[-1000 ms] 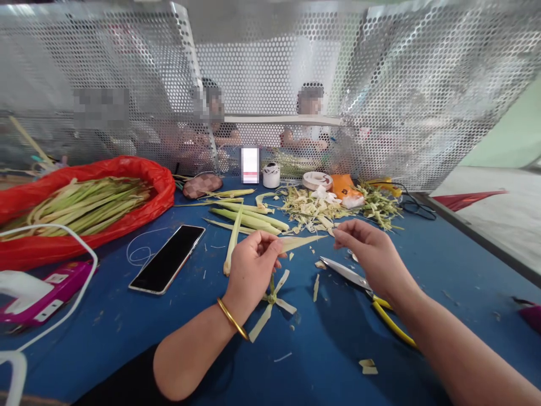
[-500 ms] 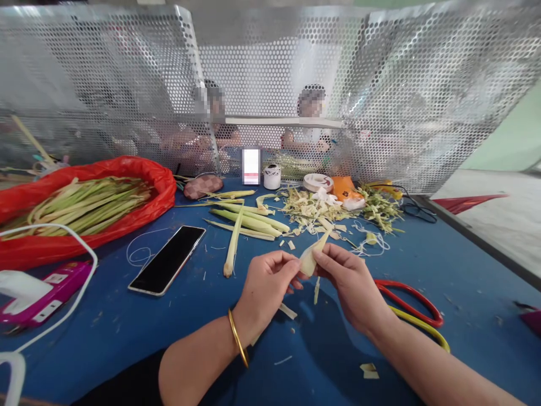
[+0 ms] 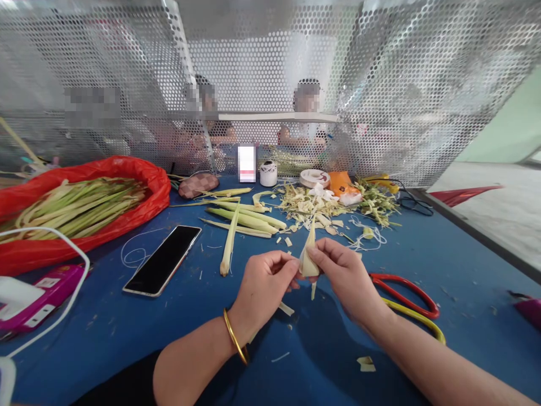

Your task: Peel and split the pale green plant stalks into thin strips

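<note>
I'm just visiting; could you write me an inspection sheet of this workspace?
Surface: blue tabletop, dotted with small scraps.
Job's things: pale leaf piece, held pointing up; green leaves lying beyond; scissors, handles showing, blades hidden.
Clutter: heap of shavings; smartphone lying flat; red plastic bag of long leaves.
Hands: left hand and right hand both pinch the leaf piece.
Cables: white cable beside a purple power strip; black cable, far right.
Surroundings: perforated metal screen, people behind.

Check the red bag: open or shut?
Open. The red bag has its rim spread wide, with long green leaf strips showing inside; how deep they go, cannot tell.
</note>
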A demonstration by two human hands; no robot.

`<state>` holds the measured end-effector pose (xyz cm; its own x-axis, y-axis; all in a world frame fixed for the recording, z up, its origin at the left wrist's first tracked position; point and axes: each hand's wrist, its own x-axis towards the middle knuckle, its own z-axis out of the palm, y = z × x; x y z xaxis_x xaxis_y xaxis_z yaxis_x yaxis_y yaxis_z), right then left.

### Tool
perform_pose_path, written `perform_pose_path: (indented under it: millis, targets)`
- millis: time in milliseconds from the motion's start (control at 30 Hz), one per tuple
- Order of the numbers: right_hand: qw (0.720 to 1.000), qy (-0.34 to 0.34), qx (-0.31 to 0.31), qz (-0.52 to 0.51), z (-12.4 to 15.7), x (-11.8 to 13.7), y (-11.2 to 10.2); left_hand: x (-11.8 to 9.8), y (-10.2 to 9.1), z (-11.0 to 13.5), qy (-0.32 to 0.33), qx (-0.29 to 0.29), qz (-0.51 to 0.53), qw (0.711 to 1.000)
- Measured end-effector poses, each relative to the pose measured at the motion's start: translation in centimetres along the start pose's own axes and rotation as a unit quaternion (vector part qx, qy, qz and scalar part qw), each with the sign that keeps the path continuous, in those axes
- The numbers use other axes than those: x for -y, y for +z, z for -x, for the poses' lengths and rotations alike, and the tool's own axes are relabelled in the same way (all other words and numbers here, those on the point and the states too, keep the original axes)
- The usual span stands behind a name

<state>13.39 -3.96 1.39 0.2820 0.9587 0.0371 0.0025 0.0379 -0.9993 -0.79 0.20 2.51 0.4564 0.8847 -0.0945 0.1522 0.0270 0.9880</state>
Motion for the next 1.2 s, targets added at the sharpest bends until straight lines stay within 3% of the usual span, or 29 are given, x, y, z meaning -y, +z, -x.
perform_pose_path:
  millis: [233, 433, 700, 833, 967, 1200]
  targets:
    - [0.997, -0.031, 0.015, 0.067, 0.0, -0.7, -0.1, 0.0, 0.1, 0.0, -0.036, 0.021, 0.021, 0.999]
    - [0.998, -0.016, 0.051, 0.017, 0.2, -0.3, 0.0, 0.1, -0.2, -0.3, -0.047, -0.010, 0.059, 0.997]
    - [0.998, -0.029, 0.033, 0.049, 0.2, -0.3, -0.3, 0.0, -0.6, -0.5, -0.107, 0.039, 0.142, 0.983]
    - [0.986, -0.107, 0.057, 0.115, 0.0, 0.1, -0.9, -0.3, -0.8, -0.7, -0.138, 0.023, 0.195, 0.971]
    - [0.940, -0.236, 0.109, 0.220, -0.2, 0.5, -1.6, -0.4, -1.0, -0.8, -0.168, 0.030, 0.247, 0.954]
    - [0.904, -0.326, 0.064, 0.268, -0.1, 0.0, -1.6, -0.5, -1.0, -0.7, -0.215, 0.067, 0.273, 0.935]
